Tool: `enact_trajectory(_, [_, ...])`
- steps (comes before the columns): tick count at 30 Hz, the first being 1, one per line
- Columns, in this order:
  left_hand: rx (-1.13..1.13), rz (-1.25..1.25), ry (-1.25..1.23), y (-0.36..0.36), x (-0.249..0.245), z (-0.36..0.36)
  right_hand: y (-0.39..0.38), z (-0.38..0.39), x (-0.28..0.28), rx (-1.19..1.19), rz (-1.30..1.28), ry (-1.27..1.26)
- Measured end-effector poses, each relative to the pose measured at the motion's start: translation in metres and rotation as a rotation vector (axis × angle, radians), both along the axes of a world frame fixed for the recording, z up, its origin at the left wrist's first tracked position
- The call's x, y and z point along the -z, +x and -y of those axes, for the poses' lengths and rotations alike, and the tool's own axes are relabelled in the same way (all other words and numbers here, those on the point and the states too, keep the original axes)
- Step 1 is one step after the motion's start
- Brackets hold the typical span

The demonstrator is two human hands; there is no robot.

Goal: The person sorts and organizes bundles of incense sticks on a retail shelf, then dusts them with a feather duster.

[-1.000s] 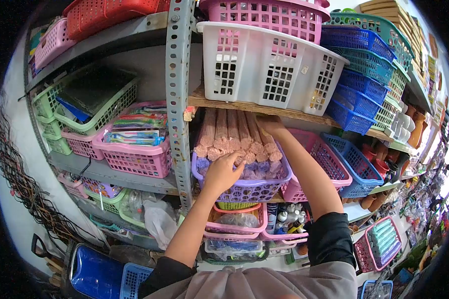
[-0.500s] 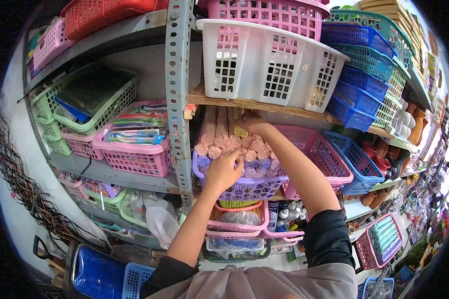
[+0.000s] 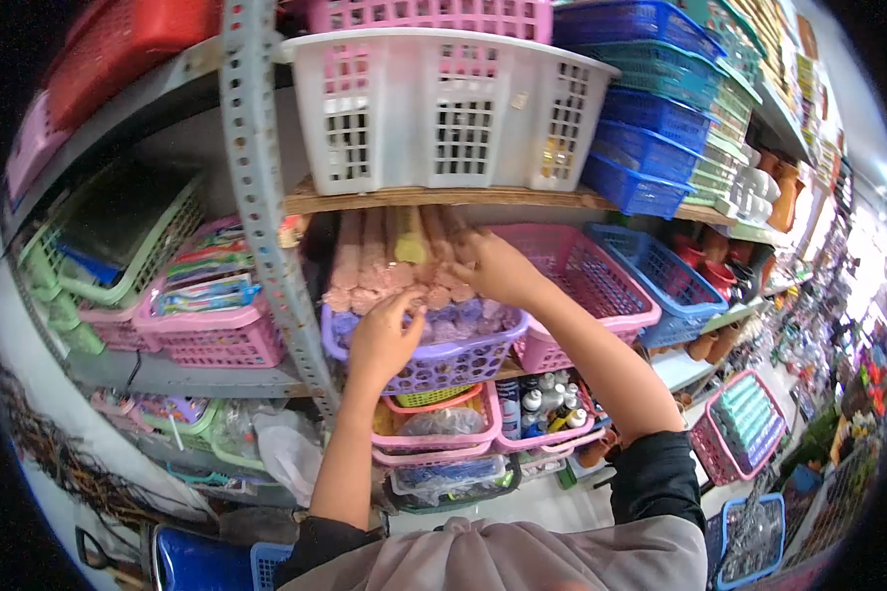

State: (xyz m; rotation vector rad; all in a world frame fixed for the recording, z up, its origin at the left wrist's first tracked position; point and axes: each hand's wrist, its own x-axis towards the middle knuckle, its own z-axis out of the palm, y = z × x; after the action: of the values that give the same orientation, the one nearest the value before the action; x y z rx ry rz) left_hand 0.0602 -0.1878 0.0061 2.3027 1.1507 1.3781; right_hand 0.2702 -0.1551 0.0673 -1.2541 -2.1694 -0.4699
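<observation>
The left hand [image 3: 384, 340] is pressed against the front ends of pink bundled rolls [image 3: 365, 268] stacked in a purple basket [image 3: 443, 369], its fingers [image 3: 404, 301] curled. The right hand [image 3: 493, 268] is laid flat over the rolls, just beneath a wooden shelf [image 3: 463, 197] by which a white basket [image 3: 434, 108] is carried.

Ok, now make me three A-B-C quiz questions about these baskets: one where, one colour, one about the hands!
1. Where is the big white plastic basket? A floor. B wooden shelf board. C inside a blue basket.
2. The lattice plastic basket holding pinkish wrapped rolls is? A red. B green. C purple.
3. The left hand and right hand? A touch the rolls. B hang down. C hold a bottle.
B, it sits on the board; C, purple walls; A, both hands lie on rolls.
</observation>
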Motion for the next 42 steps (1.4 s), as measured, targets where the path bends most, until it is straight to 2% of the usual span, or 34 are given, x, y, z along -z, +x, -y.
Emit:
enact_trajectory(2, [0.017, 0.028, 0.113, 0.001, 0.002, -0.002, 0.013, 0.053, -0.005, -0.068, -0.227, -0.141])
enact_trajectory(3, [0.031, 0.031, 0.147, 0.000, 0.001, -0.001, 0.024, 0.070, -0.003, -0.029, -0.233, -0.135])
enact_trajectory(5, [0.240, 0.177, 0.029, 0.001, -0.008, -0.001, 0.048, 0.103, 0.005, -0.062, -0.278, -0.302])
enact_trajectory(6, [0.267, 0.232, -0.004, 0.004, -0.015, 0.006, 0.059, 0.120, 0.011, -0.091, -0.272, -0.242])
enact_trajectory(8, [0.396, 0.506, -0.055, 0.026, -0.021, 0.018, 0.075, 0.161, 0.012, 0.014, -0.381, -0.354])
enact_trajectory(9, [0.444, 0.494, -0.080, 0.045, -0.019, 0.023, 0.086, 0.179, 0.014, 0.072, -0.414, -0.404])
enact_trajectory(12, [0.759, 0.393, -0.132, 0.115, -0.009, 0.046, 0.121, 0.224, 0.028, 0.107, -0.514, -0.273])
enact_trajectory(14, [0.947, 0.272, -0.230, 0.168, 0.002, 0.065, 0.143, 0.259, 0.033, 0.211, -0.593, -0.312])
enact_trajectory(16, [1.065, 0.152, -0.289, 0.218, 0.005, 0.093, 0.160, 0.297, 0.030, 0.334, -0.758, -0.395])
enact_trajectory(17, [1.142, 0.113, -0.308, 0.243, 0.012, 0.101, 0.178, 0.311, 0.046, 0.334, -0.773, -0.309])
enact_trajectory(18, [1.216, 0.073, -0.325, 0.267, 0.020, 0.111, 0.191, 0.328, 0.053, 0.394, -0.874, -0.344])
enact_trajectory(21, [1.361, -0.023, -0.451, 0.334, 0.035, 0.149, 0.234, 0.376, 0.076, 0.485, -0.972, -0.271])
enact_trajectory(22, [1.411, -0.040, -0.417, 0.356, 0.044, 0.160, 0.246, 0.392, 0.081, 0.488, -1.017, -0.239])
enact_trajectory(24, [1.458, -0.129, -0.372, 0.400, 0.060, 0.180, 0.277, 0.419, 0.108, 0.599, -1.090, -0.244])
enact_trajectory(25, [1.482, -0.214, -0.502, 0.418, 0.063, 0.190, 0.293, 0.432, 0.120, 0.654, -1.118, -0.255])
enact_trajectory(26, [1.490, -0.264, -0.403, 0.438, 0.071, 0.198, 0.310, 0.444, 0.133, 0.710, -1.065, -0.232])
enact_trajectory(29, [1.561, -0.299, -0.556, 0.488, 0.091, 0.224, 0.357, 0.473, 0.176, 0.749, -1.191, -0.207])
enact_trajectory(31, [1.612, -0.272, -0.530, 0.517, 0.104, 0.240, 0.380, 0.489, 0.197, 0.779, -1.297, -0.135])
enact_trajectory(34, [1.668, -0.295, -0.606, 0.552, 0.114, 0.261, 0.409, 0.510, 0.215, 0.866, -1.372, -0.169])
enact_trajectory(36, [1.673, -0.317, -0.652, 0.574, 0.127, 0.271, 0.428, 0.519, 0.233, 0.903, -1.348, -0.132])
enact_trajectory(38, [1.671, -0.354, -0.623, 0.597, 0.142, 0.274, 0.445, 0.526, 0.247, 0.973, -1.428, -0.074])
enact_trajectory(40, [1.661, -0.386, -0.699, 0.615, 0.152, 0.277, 0.461, 0.529, 0.265, 1.004, -1.469, -0.046])
enact_trajectory(42, [1.657, -0.393, -0.690, 0.637, 0.164, 0.275, 0.479, 0.531, 0.284, 1.157, -1.388, 0.049])
